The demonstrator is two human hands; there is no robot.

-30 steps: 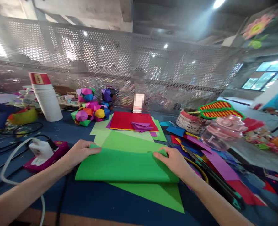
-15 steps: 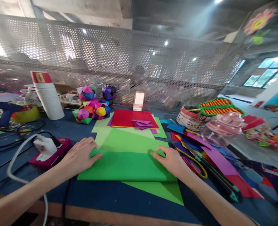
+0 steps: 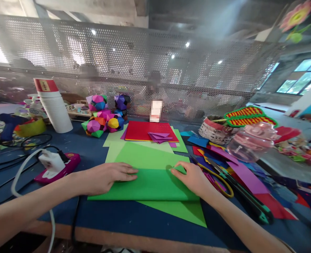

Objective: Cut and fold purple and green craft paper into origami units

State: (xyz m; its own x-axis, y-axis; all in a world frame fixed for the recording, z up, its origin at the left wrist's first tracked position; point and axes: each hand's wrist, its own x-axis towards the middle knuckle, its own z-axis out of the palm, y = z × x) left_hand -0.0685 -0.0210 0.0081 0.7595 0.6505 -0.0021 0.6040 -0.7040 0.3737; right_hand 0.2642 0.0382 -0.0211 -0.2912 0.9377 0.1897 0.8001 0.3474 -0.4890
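Power strip [image 3: 72, 161] left of folded sheet [image 3: 150, 186], utility knife [image 3: 242, 191] to its right, paper stack [image 3: 139, 130] behind

1 head-worn view, facing forward and down, near above table [image 3: 110, 214]

The blue table [image 3: 113, 218] bears cups [image 3: 55, 114], a power strip [image 3: 72, 163] and green sheets [image 3: 150, 186].

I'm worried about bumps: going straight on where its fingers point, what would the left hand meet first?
Most likely the right hand, after sliding across the green sheet that lies under the left hand; exact depth is hard to judge from this one view.
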